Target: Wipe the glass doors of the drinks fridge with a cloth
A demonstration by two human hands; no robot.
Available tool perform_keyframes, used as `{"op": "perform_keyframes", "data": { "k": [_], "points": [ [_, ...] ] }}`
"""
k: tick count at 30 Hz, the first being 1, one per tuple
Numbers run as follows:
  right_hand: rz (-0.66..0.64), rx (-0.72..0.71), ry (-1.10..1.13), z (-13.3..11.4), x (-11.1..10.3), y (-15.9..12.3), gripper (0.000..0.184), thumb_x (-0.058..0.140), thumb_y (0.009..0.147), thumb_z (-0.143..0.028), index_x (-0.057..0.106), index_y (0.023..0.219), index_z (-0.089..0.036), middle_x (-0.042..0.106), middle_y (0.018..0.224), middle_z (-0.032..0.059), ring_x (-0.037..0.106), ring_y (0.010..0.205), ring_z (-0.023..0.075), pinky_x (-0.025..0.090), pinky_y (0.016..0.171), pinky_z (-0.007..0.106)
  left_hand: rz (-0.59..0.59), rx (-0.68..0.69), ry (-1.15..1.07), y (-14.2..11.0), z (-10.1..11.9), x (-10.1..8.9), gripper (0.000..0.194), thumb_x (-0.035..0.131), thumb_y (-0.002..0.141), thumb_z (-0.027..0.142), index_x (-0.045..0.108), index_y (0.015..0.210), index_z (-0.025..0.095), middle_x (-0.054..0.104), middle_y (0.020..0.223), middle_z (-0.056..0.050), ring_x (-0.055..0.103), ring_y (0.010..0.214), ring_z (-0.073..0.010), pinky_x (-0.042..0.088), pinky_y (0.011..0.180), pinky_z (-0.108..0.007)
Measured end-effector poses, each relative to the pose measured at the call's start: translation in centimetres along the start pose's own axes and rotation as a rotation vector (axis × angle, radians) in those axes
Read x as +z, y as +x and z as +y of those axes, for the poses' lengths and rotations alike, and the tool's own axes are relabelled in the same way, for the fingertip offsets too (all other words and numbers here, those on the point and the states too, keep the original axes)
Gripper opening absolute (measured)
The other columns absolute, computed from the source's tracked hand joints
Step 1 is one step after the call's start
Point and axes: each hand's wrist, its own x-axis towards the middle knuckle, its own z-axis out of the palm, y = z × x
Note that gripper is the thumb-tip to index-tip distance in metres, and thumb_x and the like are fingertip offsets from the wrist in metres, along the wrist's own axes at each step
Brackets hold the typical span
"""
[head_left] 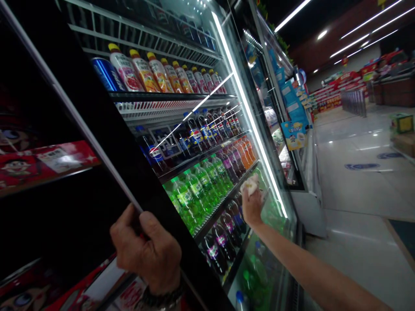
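Observation:
My left hand [147,248], a dark bracelet at its wrist, is closed around the silver edge of the black-framed cooler door [152,190]. Higher and to the right, my right hand [253,205] grips a crumpled white cloth [250,185] at the door's glass, whether touching it I cannot tell. Light streaks reflect across this glass. Behind it stand rows of bottles: juice bottles [158,73] with yellow caps, dark cola bottles [196,131], green soda bottles [194,183] and purple-labelled bottles [222,237].
Red printed boxes [48,160] fill a shelf close on the left. A second glass-fronted cooler [308,207] adjoins on the right, with a hanging yellow-and-blue snack packet [294,134]. Beyond lies a shiny tiled floor [353,190] with blue footprint markings [362,166] and metal barriers [353,103].

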Motion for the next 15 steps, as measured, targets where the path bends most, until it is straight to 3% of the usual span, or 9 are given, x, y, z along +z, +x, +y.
{"op": "perform_keyframes", "data": {
  "k": [2,3,6,8,9,10,12,15],
  "points": [
    [-0.064,-0.021,0.005,-5.4,-0.5,-2.2,0.080,0.049,0.105,-0.061,0.015,0.177,-0.049,0.031,0.182,-0.0036,0.036,0.167,0.0347,0.030,0.136,0.071,0.011,0.016,-0.002,0.0,0.0,0.1,0.055,0.055,0.107,0.047,0.067,0.142,0.007,0.072,0.129,-0.020,0.072,0.113,-0.0331,0.058,0.104,-0.049],
    [-0.133,-0.126,0.006,-8.1,-0.9,-3.1,0.082,0.050,0.102,-0.064,0.022,0.177,-0.045,0.033,0.181,-0.0011,0.035,0.168,0.0361,0.029,0.137,0.070,0.018,0.020,-0.009,0.0,0.0,0.1,0.055,0.055,0.107,0.047,0.068,0.142,0.007,0.072,0.127,-0.020,0.072,0.110,-0.0317,0.058,0.101,-0.047],
    [-0.333,-0.748,0.026,-14.1,-2.3,-3.5,0.080,0.055,0.092,-0.073,0.051,0.166,-0.041,0.047,0.174,0.0035,0.032,0.169,0.0382,0.025,0.139,0.070,0.048,0.022,-0.050,0.0,0.0,0.4,0.057,0.054,0.105,0.050,0.070,0.139,0.007,0.074,0.123,-0.019,0.072,0.107,-0.0306,0.057,0.098,-0.045],
    [-0.390,-1.093,0.061,-15.5,-2.4,-1.4,0.075,0.062,0.086,-0.077,0.063,0.153,-0.045,0.053,0.170,0.0011,0.030,0.170,0.0362,0.019,0.142,0.068,0.052,0.003,-0.075,-0.1,0.1,0.4,0.058,0.053,0.105,0.052,0.071,0.138,0.008,0.074,0.125,-0.019,0.071,0.114,-0.0322,0.056,0.102,-0.045],
    [-0.404,-1.171,0.079,-15.6,-2.2,0.3,0.073,0.065,0.085,-0.078,0.065,0.151,-0.045,0.052,0.170,0.0001,0.028,0.171,0.0348,0.015,0.142,0.067,0.048,-0.011,-0.080,-0.1,0.1,0.4,0.058,0.053,0.105,0.052,0.071,0.139,0.009,0.073,0.127,-0.019,0.071,0.117,-0.0328,0.055,0.104,-0.046],
    [-0.410,-1.189,0.090,-15.2,-1.7,2.2,0.073,0.066,0.086,-0.078,0.064,0.151,-0.044,0.051,0.171,-0.0001,0.026,0.171,0.0335,0.012,0.143,0.066,0.047,-0.021,-0.082,-0.1,0.1,0.4,0.058,0.053,0.105,0.053,0.070,0.140,0.010,0.073,0.128,-0.019,0.071,0.119,-0.0331,0.055,0.106,-0.046],
    [-0.420,-1.085,0.079,-13.8,-0.3,6.6,0.076,0.064,0.092,-0.077,0.058,0.158,-0.039,0.043,0.176,0.0015,0.021,0.173,0.0322,0.009,0.144,0.066,0.045,-0.035,-0.077,-0.2,0.2,0.3,0.059,0.053,0.105,0.055,0.070,0.141,0.011,0.073,0.129,-0.018,0.071,0.119,-0.0328,0.055,0.106,-0.046],
    [-0.357,-0.665,0.032,-10.3,2.0,12.6,0.074,0.052,0.104,-0.071,0.049,0.164,-0.029,0.037,0.179,0.0058,0.022,0.172,0.0294,0.013,0.144,0.062,0.045,-0.042,-0.071,-0.3,0.1,0.2,0.057,0.053,0.105,0.055,0.070,0.141,0.013,0.074,0.128,-0.016,0.071,0.115,-0.0302,0.055,0.103,-0.044]
  ]
}}
